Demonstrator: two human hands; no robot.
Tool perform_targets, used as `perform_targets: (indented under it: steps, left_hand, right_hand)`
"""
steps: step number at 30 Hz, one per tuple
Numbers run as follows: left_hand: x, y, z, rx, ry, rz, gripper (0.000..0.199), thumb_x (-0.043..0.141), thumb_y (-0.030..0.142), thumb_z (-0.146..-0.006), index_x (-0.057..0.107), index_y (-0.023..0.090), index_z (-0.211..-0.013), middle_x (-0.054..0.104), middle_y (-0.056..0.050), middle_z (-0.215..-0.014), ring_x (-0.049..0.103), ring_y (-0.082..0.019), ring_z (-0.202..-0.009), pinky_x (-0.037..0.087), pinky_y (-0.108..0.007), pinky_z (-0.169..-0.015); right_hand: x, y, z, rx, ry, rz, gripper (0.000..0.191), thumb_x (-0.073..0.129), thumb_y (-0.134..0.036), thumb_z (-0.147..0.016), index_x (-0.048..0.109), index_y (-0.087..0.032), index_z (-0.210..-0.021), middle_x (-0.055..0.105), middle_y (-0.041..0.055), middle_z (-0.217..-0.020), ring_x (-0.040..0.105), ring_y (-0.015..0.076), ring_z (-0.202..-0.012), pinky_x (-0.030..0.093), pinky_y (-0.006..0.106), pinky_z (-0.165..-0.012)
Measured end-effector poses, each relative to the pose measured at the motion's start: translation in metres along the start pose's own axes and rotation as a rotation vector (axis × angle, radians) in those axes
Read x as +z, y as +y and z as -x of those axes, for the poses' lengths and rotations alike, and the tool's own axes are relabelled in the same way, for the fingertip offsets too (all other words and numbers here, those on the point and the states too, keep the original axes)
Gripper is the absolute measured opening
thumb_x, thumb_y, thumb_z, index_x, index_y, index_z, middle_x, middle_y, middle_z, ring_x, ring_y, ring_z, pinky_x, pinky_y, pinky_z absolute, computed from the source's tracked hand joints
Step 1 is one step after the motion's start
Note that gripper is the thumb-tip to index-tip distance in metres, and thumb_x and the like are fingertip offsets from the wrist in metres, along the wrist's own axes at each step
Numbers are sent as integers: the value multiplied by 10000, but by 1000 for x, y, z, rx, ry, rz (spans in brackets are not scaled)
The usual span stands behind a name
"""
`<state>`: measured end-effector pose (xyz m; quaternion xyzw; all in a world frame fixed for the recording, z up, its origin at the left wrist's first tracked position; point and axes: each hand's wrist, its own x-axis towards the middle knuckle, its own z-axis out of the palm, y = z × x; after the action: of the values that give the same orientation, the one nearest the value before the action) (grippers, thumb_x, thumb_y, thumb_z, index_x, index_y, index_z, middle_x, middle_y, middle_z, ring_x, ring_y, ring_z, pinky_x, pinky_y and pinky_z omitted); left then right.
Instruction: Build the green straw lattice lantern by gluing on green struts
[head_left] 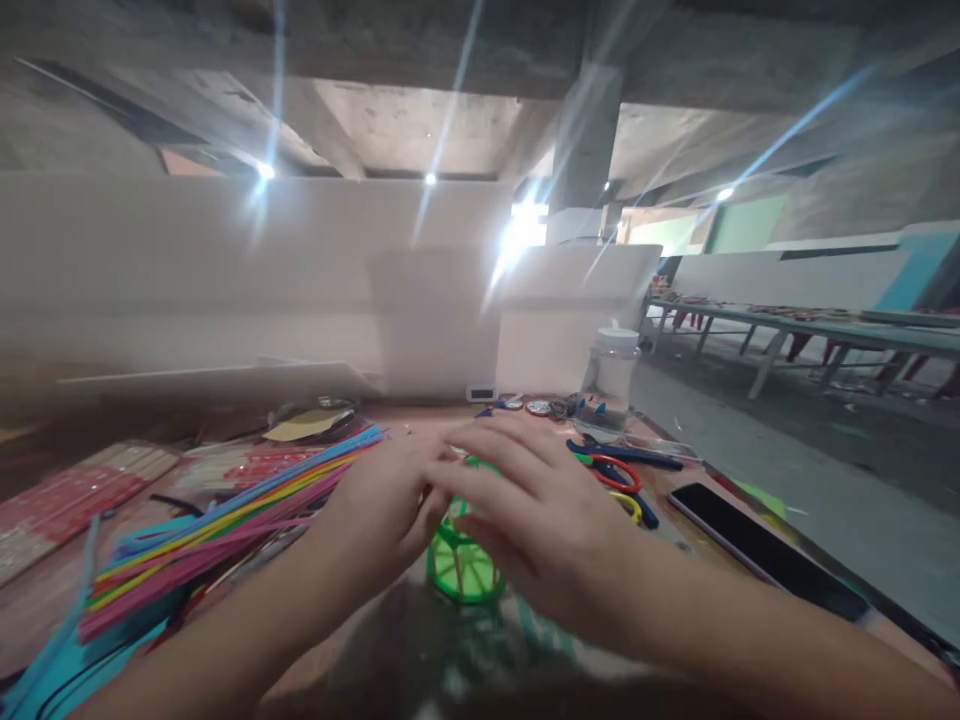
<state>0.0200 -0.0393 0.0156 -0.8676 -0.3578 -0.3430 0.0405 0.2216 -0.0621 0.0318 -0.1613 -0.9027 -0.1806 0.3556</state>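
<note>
A small round green object [465, 568] with spoke-like segments stands at the table's middle, partly covered by both hands. My left hand [397, 495] reaches in from the left, its fingers bent together behind the object's top. Over the object's upper right side arches my right hand [536, 500], its fingers close together and overlapping the left fingertips. What the fingertips pinch, if anything, is hidden. Left of my left hand lies a bundle of coloured strips [225, 530] in blue, yellow, green and pink.
Scissors with a red handle [619, 472], a phone [765, 550] and a clear jar with a white lid [607, 380] are on the right. Red-and-tan packets [82, 495] lie at far left. A white panel [262, 270] stands behind the table.
</note>
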Motion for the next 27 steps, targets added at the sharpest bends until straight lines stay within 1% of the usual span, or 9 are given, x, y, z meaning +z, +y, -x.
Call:
perform_targets:
  steps: [3,5,8,12,14,17,20,23,27]
  left_hand:
    - [6,4,14,1,-5,-21,372,356,316,-1066,620,211,-825,680,-36,-755,607,-197,-681,436,-316,-626]
    - [10,6,20,17,-30,-14,372,358,321,-1085,605,213,-829,653,-20,-738,581,-190,-667,401,-318,-617]
    - [9,5,26,21,-77,8,337,386,327,-1092,620,220,-873,648,-18,-781,580,-199,-730,387,-333,-652]
    - [-4,-7,27,-15,-78,46,247,494,323,-1064,656,225,-906,655,-13,-862,590,-193,-830,424,-329,-736]
    - [-8,-16,26,-23,-95,73,181,548,336,-1043,699,247,-996,672,-19,-1010,616,-196,-969,461,-329,-846]
    - [-7,-32,25,6,-182,106,199,570,367,-1032,730,269,-1098,641,-45,-1261,587,-232,-1199,458,-377,-1014]
    - [-2,-46,25,66,-281,109,221,627,418,-1005,737,273,-1129,592,-60,-1415,546,-272,-1314,436,-439,-1087]
    - [4,-55,26,101,-304,93,184,693,418,-965,752,291,-1085,595,-56,-1433,550,-288,-1325,447,-465,-1072]
    - [13,-58,25,159,-281,128,104,679,305,-978,776,274,-1001,656,-78,-1339,602,-282,-1254,467,-479,-1031]
  right_hand:
    - [18,17,15,75,111,-100,270,506,-113,-1032,643,-154,-1261,773,108,-1105,693,218,-1043,581,394,-922]
    - [24,23,24,85,93,-140,228,518,-92,-1024,670,-168,-1177,776,69,-962,695,187,-889,577,322,-793]
    - [22,30,33,119,28,-169,156,563,-112,-1019,708,-161,-1050,754,60,-878,672,165,-798,543,274,-708]
    - [15,37,40,164,-19,-228,108,617,-127,-1000,716,-158,-972,720,34,-805,650,143,-749,514,247,-678]
    - [16,39,44,213,-37,-254,105,624,-105,-980,715,-156,-961,716,43,-836,658,145,-782,525,243,-704]
    - [21,38,49,255,-79,-278,114,617,-84,-966,718,-137,-975,711,79,-907,668,159,-839,542,249,-732]
    - [25,36,54,250,-114,-294,143,594,-70,-971,717,-130,-1013,719,75,-900,671,162,-835,534,249,-712]
    - [25,35,56,281,-121,-294,140,598,-76,-973,706,-148,-1024,741,60,-902,675,157,-809,522,254,-701]
    - [23,33,54,308,-130,-292,121,596,-81,-972,698,-146,-982,721,49,-856,662,148,-772,509,248,-681]
